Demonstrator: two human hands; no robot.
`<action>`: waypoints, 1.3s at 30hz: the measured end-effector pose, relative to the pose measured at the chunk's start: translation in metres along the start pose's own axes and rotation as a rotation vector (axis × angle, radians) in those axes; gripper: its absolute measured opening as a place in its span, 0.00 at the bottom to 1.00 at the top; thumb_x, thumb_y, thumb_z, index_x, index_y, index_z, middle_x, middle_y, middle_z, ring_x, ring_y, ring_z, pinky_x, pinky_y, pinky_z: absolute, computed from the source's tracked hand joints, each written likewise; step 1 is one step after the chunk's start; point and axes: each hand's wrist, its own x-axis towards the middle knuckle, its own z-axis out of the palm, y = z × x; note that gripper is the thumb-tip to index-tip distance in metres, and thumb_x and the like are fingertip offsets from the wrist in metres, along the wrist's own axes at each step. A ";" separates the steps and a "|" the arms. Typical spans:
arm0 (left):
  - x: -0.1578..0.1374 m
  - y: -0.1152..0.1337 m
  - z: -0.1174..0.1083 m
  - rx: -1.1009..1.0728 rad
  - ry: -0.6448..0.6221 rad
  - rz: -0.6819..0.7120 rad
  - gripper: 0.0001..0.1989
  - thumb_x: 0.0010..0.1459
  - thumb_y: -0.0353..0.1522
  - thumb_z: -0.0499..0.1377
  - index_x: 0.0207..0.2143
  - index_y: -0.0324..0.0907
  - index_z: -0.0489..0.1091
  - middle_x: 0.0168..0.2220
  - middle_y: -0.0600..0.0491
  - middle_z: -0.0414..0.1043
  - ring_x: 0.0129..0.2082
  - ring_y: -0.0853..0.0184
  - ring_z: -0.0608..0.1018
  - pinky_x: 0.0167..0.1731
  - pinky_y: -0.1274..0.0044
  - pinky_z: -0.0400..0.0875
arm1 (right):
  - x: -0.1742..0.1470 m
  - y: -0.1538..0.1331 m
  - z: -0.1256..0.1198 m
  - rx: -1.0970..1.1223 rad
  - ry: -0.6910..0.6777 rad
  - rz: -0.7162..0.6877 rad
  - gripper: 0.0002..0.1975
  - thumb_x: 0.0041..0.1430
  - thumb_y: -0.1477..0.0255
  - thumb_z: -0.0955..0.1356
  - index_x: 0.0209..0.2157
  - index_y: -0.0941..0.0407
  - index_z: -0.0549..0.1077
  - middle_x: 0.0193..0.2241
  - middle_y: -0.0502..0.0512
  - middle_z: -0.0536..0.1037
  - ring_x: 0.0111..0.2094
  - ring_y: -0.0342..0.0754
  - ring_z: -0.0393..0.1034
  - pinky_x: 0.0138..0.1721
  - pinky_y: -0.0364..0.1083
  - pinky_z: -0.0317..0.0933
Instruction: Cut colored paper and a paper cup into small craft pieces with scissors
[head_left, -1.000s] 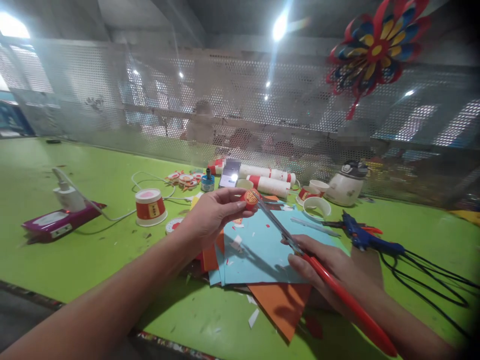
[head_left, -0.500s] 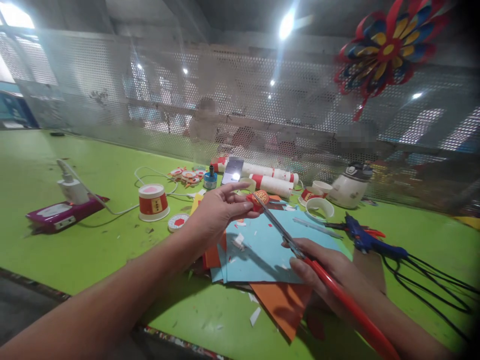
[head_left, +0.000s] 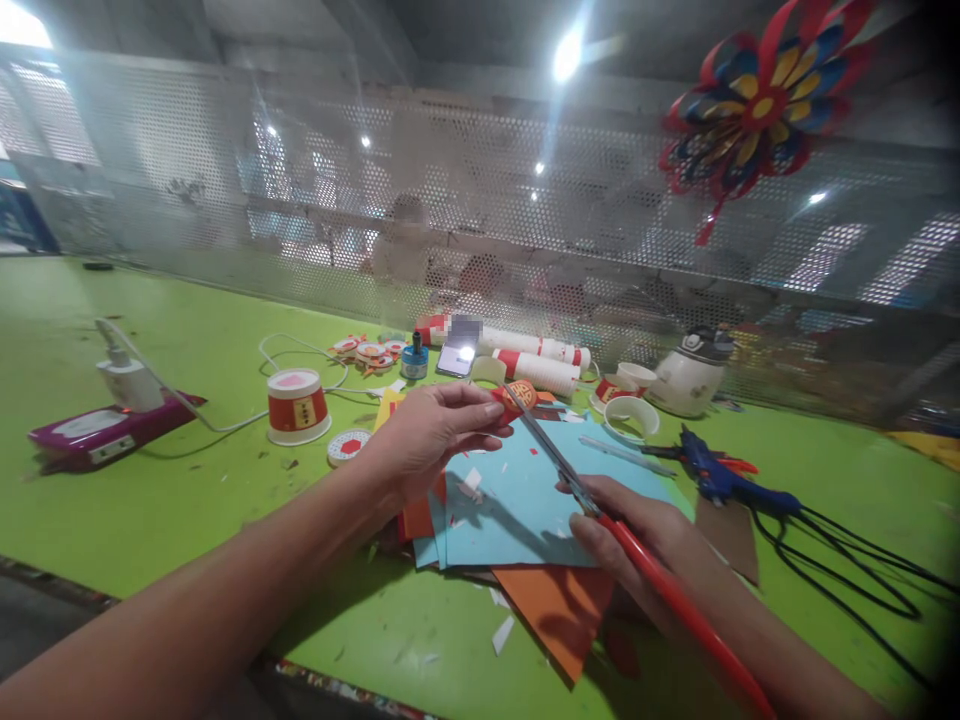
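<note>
I can read nothing: the label on the cup and gold marking on the red piece are too small.

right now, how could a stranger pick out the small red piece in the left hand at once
On the green table, find the pale blue sheets. Near their far edge in view, the left hand pinches the small red piece, at the tips of the red-handled scissors. Its gold pattern sets it apart from the larger red-and-white rolls behind.

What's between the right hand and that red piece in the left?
In the head view, the scissors' metal blades span from the right hand to the red piece, with blue paper behind them.
</note>
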 end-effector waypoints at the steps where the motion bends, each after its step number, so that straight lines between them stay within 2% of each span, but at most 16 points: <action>1: 0.000 0.000 0.000 0.005 -0.003 0.003 0.04 0.49 0.26 0.65 0.26 0.34 0.72 0.28 0.49 0.76 0.29 0.68 0.78 0.34 0.76 0.71 | 0.000 0.000 0.000 0.003 0.008 0.000 0.17 0.61 0.56 0.58 0.33 0.54 0.66 0.34 0.56 0.76 0.33 0.51 0.67 0.33 0.47 0.61; 6: -0.001 0.000 0.001 0.015 0.012 0.019 0.03 0.49 0.26 0.64 0.26 0.34 0.72 0.29 0.49 0.76 0.29 0.70 0.77 0.35 0.76 0.70 | -0.001 0.004 0.002 0.049 -0.019 -0.027 0.17 0.61 0.56 0.58 0.36 0.55 0.67 0.34 0.56 0.75 0.34 0.51 0.67 0.34 0.47 0.60; 11: -0.002 0.001 0.002 0.024 0.019 0.052 0.04 0.49 0.26 0.64 0.26 0.34 0.72 0.28 0.49 0.75 0.30 0.69 0.77 0.34 0.76 0.70 | -0.003 0.003 0.003 0.047 -0.050 -0.024 0.17 0.61 0.56 0.58 0.32 0.54 0.65 0.31 0.54 0.73 0.32 0.50 0.66 0.32 0.46 0.59; 14: -0.002 0.001 0.003 0.037 0.020 0.049 0.03 0.49 0.26 0.64 0.25 0.34 0.71 0.28 0.49 0.75 0.30 0.69 0.77 0.33 0.76 0.70 | -0.003 0.000 0.002 0.054 -0.069 -0.020 0.17 0.62 0.56 0.57 0.33 0.54 0.65 0.28 0.52 0.72 0.29 0.48 0.65 0.29 0.44 0.59; 19: -0.004 0.002 0.006 0.039 0.029 0.044 0.04 0.49 0.25 0.63 0.25 0.34 0.71 0.27 0.50 0.75 0.29 0.69 0.77 0.32 0.77 0.69 | -0.002 0.001 0.001 0.095 -0.071 -0.036 0.19 0.62 0.54 0.56 0.36 0.54 0.66 0.36 0.56 0.75 0.31 0.49 0.67 0.26 0.43 0.59; 24: -0.004 0.003 0.006 0.026 0.018 0.041 0.03 0.50 0.25 0.63 0.25 0.34 0.71 0.27 0.49 0.75 0.29 0.69 0.77 0.33 0.76 0.69 | -0.001 0.007 0.003 0.082 -0.064 -0.055 0.20 0.63 0.53 0.56 0.36 0.54 0.67 0.26 0.51 0.73 0.26 0.47 0.65 0.24 0.42 0.59; 27: -0.004 0.004 0.006 0.030 0.021 0.026 0.03 0.50 0.24 0.63 0.25 0.33 0.71 0.27 0.48 0.75 0.30 0.68 0.77 0.33 0.75 0.69 | -0.001 0.009 0.003 0.077 -0.093 -0.062 0.21 0.63 0.53 0.55 0.38 0.54 0.67 0.26 0.51 0.73 0.27 0.47 0.66 0.26 0.43 0.60; 31: -0.004 0.005 0.006 0.032 0.030 0.021 0.03 0.50 0.23 0.62 0.24 0.33 0.71 0.27 0.48 0.75 0.29 0.67 0.77 0.34 0.74 0.69 | -0.004 0.005 0.003 0.092 -0.048 -0.051 0.24 0.62 0.51 0.55 0.42 0.55 0.68 0.32 0.54 0.75 0.29 0.48 0.66 0.26 0.43 0.60; 39: -0.005 0.003 0.006 0.023 0.033 0.019 0.03 0.49 0.24 0.63 0.24 0.34 0.71 0.27 0.48 0.75 0.29 0.68 0.77 0.35 0.73 0.69 | -0.005 0.000 0.006 0.074 -0.002 -0.006 0.25 0.62 0.51 0.55 0.44 0.55 0.70 0.24 0.50 0.72 0.24 0.46 0.63 0.24 0.42 0.58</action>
